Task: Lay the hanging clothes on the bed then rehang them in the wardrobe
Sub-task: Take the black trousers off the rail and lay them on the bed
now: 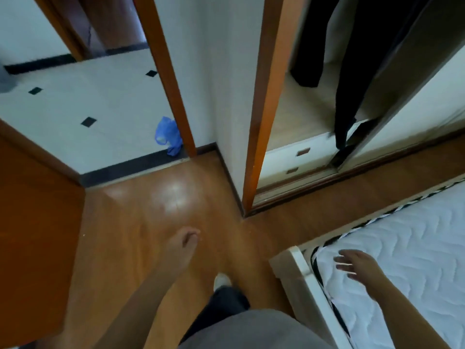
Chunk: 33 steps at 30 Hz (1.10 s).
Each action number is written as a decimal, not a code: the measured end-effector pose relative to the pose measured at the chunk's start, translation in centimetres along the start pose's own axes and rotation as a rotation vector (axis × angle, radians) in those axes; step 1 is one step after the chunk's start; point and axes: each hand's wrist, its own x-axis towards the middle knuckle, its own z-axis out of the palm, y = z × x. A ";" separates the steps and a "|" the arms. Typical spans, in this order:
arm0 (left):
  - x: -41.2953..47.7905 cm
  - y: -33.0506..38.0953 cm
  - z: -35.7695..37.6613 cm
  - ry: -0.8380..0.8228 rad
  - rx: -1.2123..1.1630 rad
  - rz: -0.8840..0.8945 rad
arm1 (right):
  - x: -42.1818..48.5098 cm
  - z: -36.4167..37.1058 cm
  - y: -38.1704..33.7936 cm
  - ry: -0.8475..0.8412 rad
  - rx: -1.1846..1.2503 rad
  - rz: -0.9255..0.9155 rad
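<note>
Clothes [351,66] hang in the wardrobe [295,114], well ahead of our empty hands: left hand [185,244] loosely curled, right hand [354,264] spread above the bed [415,248]. Next, we judge, comes unhooking one.

A glossy brown wooden floor [141,230] fills the middle of the frame, a pale patch of reflected light at its centre. At upper left a doorway with an orange-brown frame post [166,76] opens onto a white tiled floor [75,102] set with small black diamonds; a dark threshold strip [130,167] divides the two floors. An orange-brown door [32,235] stands at lower left. A white wall [221,84] rises at top centre. At upper right is the open wardrobe [299,112], with two white drawers [297,157] at its base. The bed [305,285], white-framed with a quilted white mattress [415,248], occupies the lower right
</note>
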 end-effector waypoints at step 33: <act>25.4 52.0 9.8 0.281 -0.222 1.135 | 8.4 -16.9 -47.0 0.570 0.125 -0.976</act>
